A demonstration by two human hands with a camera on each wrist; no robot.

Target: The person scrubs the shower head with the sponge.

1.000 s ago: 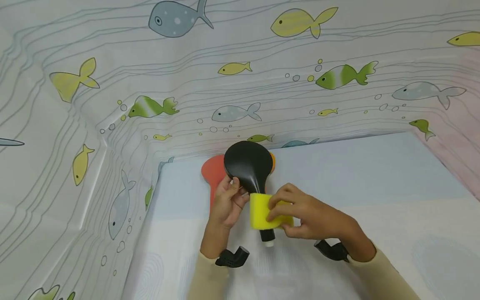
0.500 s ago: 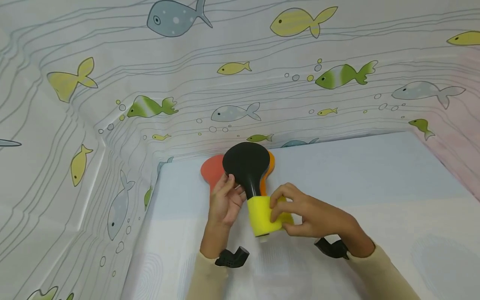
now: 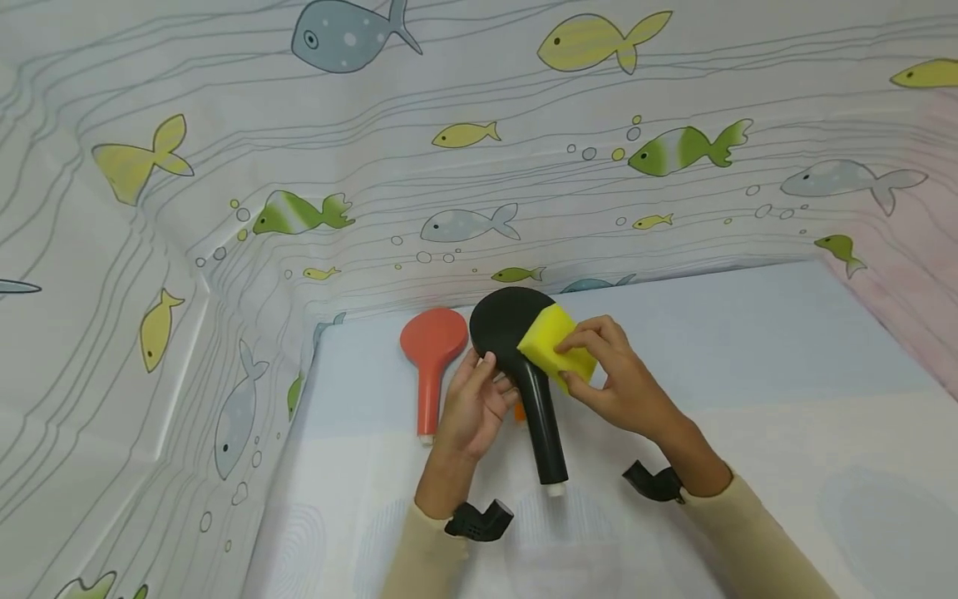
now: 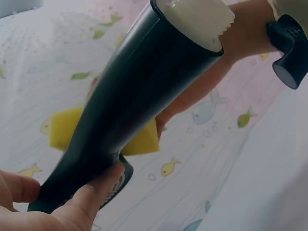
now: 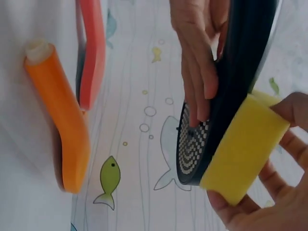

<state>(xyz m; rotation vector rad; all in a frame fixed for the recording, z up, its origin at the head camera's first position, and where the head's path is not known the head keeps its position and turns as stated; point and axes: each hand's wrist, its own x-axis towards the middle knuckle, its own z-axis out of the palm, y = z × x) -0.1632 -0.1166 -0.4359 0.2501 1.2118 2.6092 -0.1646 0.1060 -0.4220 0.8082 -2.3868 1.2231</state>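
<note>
My left hand (image 3: 475, 408) grips a black shower head (image 3: 542, 424) around its neck, thumb on one side and fingers under the head. In the right wrist view its nozzle plate (image 5: 190, 149) faces away from the sponge. My right hand (image 3: 624, 383) pinches a yellow sponge (image 3: 550, 337) and holds it against the back of the black head, at its right side. The left wrist view shows the white threaded end (image 4: 199, 19) of the handle close up, with the sponge (image 4: 67, 127) partly hidden behind it.
A red shower head (image 3: 432, 337) lies on the table (image 3: 718, 349) left of the black one. An orange shower head (image 5: 70, 130) lies beside it, mostly hidden in the head view. Behind the table rises a fish-patterned sheet (image 3: 359, 150).
The sponge has slid from the black handle's lower end up onto the head, carried by my right hand. My left hand and the shower head have shifted slightly right, uncovering the red one.
</note>
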